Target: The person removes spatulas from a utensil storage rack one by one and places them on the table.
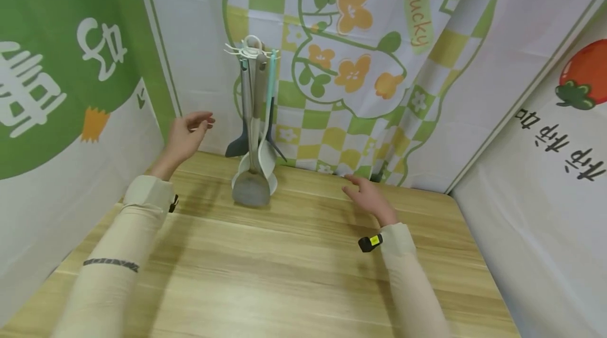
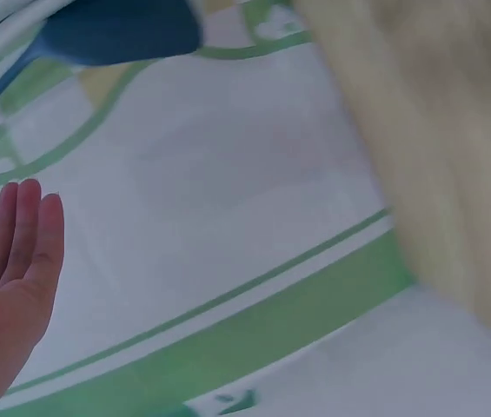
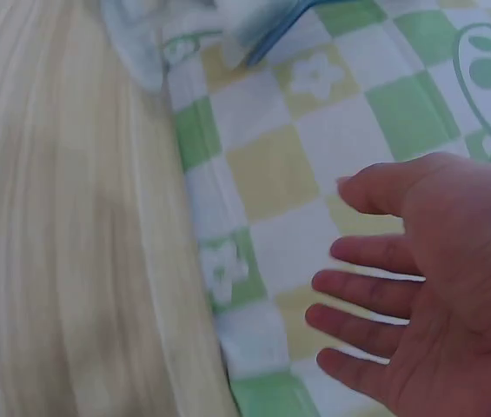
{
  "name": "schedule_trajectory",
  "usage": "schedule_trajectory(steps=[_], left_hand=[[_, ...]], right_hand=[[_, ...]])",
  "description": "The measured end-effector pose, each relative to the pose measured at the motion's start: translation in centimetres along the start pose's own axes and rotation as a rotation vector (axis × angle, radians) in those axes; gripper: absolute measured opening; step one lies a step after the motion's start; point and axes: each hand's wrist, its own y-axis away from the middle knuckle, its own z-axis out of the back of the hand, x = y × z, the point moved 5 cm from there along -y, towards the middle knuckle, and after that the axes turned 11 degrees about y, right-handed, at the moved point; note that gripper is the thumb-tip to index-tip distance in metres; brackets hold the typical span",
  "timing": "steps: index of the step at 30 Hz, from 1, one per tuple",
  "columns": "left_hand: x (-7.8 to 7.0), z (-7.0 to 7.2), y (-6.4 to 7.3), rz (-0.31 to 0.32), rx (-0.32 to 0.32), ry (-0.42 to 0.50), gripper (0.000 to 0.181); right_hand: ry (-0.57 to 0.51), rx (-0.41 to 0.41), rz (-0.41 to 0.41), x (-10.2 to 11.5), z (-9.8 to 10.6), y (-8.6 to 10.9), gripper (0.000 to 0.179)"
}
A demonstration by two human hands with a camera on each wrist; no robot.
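Observation:
Kitchen utensils hang in a cluster from a white hooked holder (image 1: 251, 52) at the back of the table. A grey turner (image 1: 251, 189) faces the front, with a pale ladle (image 1: 267, 160) behind it and a dark blue spatula (image 1: 238, 144) on the left. My left hand (image 1: 186, 135) is raised to the left of the cluster, apart from it, fingers loosely extended and holding nothing. Over on the cluster's right, my right hand (image 1: 370, 195) hovers near the table's back edge, fingers spread and thumb apart, also holding nothing. The holder's post is largely hidden by the utensils.
The wood-grain table (image 1: 246, 274) runs back to a printed curtain (image 1: 332, 143) with green and yellow checks. More cloth hangs at both sides, a green-and-white panel (image 1: 28, 132) on the left and a white one (image 1: 536, 211) on the right.

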Motion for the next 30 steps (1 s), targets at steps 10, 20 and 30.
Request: schedule_trajectory(steps=[10, 20, 30], left_hand=[[-4.7, 0.4, -3.7, -0.027, -0.083, 0.054, 0.037], [-9.3, 0.1, -6.1, -0.117, -0.214, 0.235, 0.031], [-13.6, -0.6, -7.2, -0.207, -0.206, 0.267, 0.031]], right_hand=[[-0.184, -0.163, 0.132, 6.1, 0.0, -4.8, 0.039], [-0.237, -0.196, 0.203, 10.8, 0.7, -7.9, 0.042], [-0.362, -0.314, 0.283, 16.2, 3.5, -10.3, 0.043]])
